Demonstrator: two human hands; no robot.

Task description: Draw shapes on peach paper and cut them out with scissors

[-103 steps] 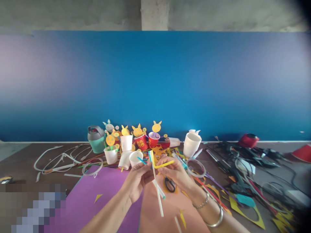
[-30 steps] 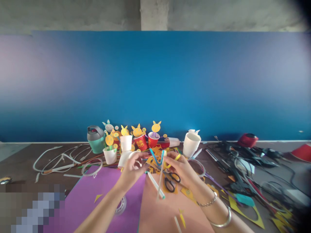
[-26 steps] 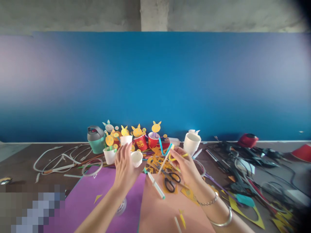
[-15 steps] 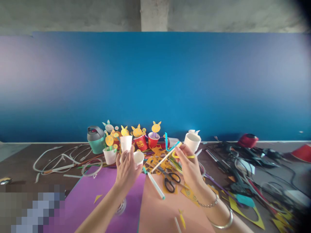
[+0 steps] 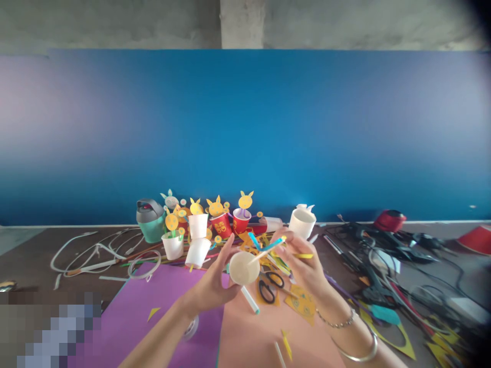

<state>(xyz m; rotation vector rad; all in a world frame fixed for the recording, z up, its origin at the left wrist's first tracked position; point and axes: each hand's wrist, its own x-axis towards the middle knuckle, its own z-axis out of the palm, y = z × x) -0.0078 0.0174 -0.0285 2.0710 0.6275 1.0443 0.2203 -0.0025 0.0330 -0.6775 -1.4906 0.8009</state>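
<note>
Left hand (image 5: 210, 287) grips a white paper cup (image 5: 242, 268), tilted with its mouth toward the wearer. Right hand (image 5: 305, 265) pinches a white straw (image 5: 266, 250), its end at the cup's rim. Black-handled scissors (image 5: 267, 291) lie just beyond, on salmon card (image 5: 268, 332).

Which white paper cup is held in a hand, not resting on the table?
The small white paper cup in the left hand; the other white cups, like the one with the green straw, rest on the table.
</note>
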